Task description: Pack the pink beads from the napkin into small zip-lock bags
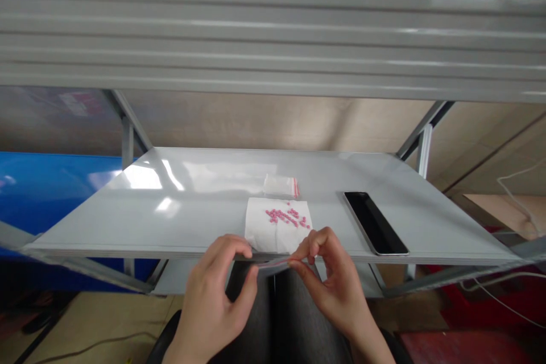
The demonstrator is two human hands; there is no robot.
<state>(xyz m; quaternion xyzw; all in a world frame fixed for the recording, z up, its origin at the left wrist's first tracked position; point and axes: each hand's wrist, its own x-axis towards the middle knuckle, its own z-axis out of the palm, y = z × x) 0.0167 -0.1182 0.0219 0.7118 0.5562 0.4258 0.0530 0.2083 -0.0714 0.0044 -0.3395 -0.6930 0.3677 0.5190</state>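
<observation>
Clear plastic forms the small bag (272, 267), which in the head view lies crosswise between the hands, just below the white sheet (261, 234). The right hand (336, 281) holds its right end in pinched fingers; the left hand's (213, 298) finger and thumb stand parted at the other end, perhaps touching it.
</observation>
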